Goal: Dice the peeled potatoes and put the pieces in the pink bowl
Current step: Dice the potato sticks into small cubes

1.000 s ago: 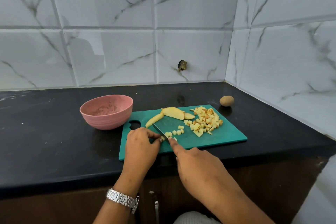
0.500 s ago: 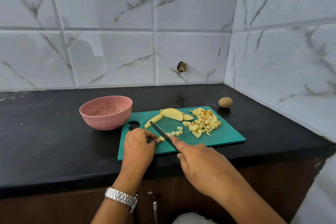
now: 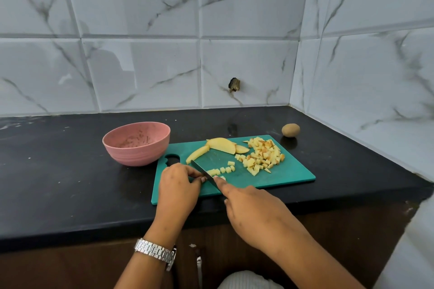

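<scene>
The dark surface (image 3: 58, 183) runs back to tiled walls. On it stand a pink bowl (image 3: 136, 145) and, just to its right, a green cutting board (image 3: 281, 173) close to the front edge. A small brown potato (image 3: 290, 130) lies beyond the board's far right corner, apart from it.

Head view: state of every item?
pink bowl, upright, no dice inside
knife, in right hand, blade over cutting board
left hand, fingers curled beside blade; grip hidden
diced pile, on board
potato slices, uncut, on board
whole potato, unpeeled, on counter
</scene>
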